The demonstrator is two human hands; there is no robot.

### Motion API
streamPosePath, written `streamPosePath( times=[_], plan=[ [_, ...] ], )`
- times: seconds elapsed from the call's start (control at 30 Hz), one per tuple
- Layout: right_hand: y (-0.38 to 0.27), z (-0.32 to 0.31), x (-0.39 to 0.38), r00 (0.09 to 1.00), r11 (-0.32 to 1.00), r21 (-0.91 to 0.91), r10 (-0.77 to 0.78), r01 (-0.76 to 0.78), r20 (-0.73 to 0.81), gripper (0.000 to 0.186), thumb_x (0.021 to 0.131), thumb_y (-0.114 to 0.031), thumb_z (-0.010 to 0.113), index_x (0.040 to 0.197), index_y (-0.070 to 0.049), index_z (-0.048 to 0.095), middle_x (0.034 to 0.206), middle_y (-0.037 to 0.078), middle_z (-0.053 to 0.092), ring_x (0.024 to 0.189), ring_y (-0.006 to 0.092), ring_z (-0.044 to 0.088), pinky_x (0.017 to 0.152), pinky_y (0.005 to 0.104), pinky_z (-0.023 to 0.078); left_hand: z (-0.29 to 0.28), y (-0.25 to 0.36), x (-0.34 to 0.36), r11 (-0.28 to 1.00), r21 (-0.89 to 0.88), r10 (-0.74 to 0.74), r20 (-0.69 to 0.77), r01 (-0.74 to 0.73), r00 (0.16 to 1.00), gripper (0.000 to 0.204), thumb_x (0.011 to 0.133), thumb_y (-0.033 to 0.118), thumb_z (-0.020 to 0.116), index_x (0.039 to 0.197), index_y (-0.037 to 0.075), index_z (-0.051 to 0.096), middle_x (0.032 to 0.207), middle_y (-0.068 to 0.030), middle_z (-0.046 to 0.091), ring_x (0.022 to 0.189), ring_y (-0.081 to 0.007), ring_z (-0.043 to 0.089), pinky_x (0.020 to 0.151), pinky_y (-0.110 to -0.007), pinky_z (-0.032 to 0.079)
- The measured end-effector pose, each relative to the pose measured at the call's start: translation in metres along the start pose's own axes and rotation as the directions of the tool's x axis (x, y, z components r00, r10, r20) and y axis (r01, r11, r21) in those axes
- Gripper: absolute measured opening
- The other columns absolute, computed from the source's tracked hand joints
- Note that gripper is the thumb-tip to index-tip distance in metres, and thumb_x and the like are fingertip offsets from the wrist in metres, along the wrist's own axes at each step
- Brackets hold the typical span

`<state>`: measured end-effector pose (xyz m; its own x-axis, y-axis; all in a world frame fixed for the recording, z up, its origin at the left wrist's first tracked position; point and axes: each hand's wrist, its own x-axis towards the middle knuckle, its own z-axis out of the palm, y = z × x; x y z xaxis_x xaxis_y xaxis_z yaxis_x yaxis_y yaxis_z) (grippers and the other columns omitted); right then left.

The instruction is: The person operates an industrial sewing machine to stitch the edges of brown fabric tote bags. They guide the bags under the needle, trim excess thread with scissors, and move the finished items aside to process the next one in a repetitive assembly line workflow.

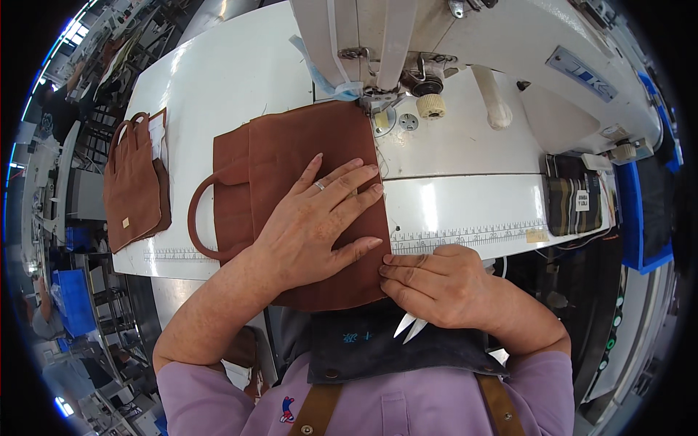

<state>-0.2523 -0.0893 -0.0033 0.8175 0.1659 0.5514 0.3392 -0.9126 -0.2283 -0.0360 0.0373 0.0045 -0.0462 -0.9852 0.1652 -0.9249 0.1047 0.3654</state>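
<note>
A brown bag panel with a looped handle (283, 138) lies flat beneath the sewing machine's presser foot (379, 98), its right edge in line with the needle area. My left hand (327, 218) rests on the panel with fingers spread. My right hand (443, 283) pinches the panel's right edge near the table's front, and also holds white-bladed scissors (407, 327), whose blades poke out below the fingers; their handles are hidden in the hand.
A second brown bag (134, 196) lies at left on the white table (189, 80). A striped fabric item (571, 203) sits at right beside a blue bin (640, 211). The machine head (582, 102) overhangs the back. Co-workers (58, 105) are at the far left.
</note>
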Motion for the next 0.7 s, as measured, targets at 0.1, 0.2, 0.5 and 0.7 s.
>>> streamPosePath(
  times=[0.1, 0.2, 0.5, 0.7],
  plan=[
    [0.005, 0.001, 0.002, 1.0, 1.0, 0.003, 0.012, -0.012, -0.014, 0.012, 0.078, -0.011, 0.072, 0.09, -0.007, 0.07, 0.098, 0.006, 0.076, 0.095, 0.0156, 0.075, 0.061, 0.0262, 0.053, -0.002, -0.004, 0.005, 1.0, 0.008, -0.001, -0.003, 0.001, 1.0, 0.063, 0.084, 0.03, 0.08, 0.139, 0.007, 0.059, 0.154, -0.0115, 0.051, 0.148, -0.0326, 0.045, 0.123, -0.062, 0.028],
    [0.014, 0.003, 0.006, 1.0, 1.0, -0.009, 0.019, -0.019, -0.018, 0.013, 0.078, -0.012, 0.072, 0.09, -0.007, 0.07, 0.097, 0.005, 0.075, 0.094, 0.0156, 0.075, 0.062, 0.0269, 0.055, -0.004, -0.012, 0.012, 0.999, 0.032, 0.004, -0.01, -0.004, 1.0, 0.062, 0.084, 0.03, 0.079, 0.139, 0.008, 0.06, 0.155, -0.0114, 0.051, 0.148, -0.0327, 0.045, 0.123, -0.062, 0.029],
    [0.046, 0.003, 0.031, 0.999, 1.0, 0.02, 0.014, -0.015, 0.029, 0.016, 0.078, -0.011, 0.069, 0.092, -0.004, 0.067, 0.088, 0.005, 0.07, 0.083, 0.0202, 0.074, 0.065, 0.033, 0.059, -0.011, -0.046, 0.034, 0.998, 0.049, 0.046, -0.072, -0.043, 0.996, 0.056, 0.089, 0.032, 0.076, 0.137, 0.007, 0.063, 0.152, -0.0138, 0.052, 0.139, -0.0347, 0.052, 0.121, -0.06, 0.033],
    [0.068, 0.008, 0.044, 1.0, 1.0, 0.015, 0.023, -0.024, 0.02, 0.012, 0.078, -0.012, 0.069, 0.08, -0.007, 0.058, 0.075, 0.005, 0.061, 0.073, 0.0237, 0.069, 0.062, 0.0376, 0.057, -0.011, -0.067, 0.049, 0.997, 0.057, 0.057, -0.141, -0.049, 0.988, 0.05, 0.091, 0.029, 0.075, 0.134, 0.005, 0.065, 0.14, -0.0161, 0.061, 0.128, -0.0347, 0.059, 0.115, -0.049, 0.042]
  ],
)
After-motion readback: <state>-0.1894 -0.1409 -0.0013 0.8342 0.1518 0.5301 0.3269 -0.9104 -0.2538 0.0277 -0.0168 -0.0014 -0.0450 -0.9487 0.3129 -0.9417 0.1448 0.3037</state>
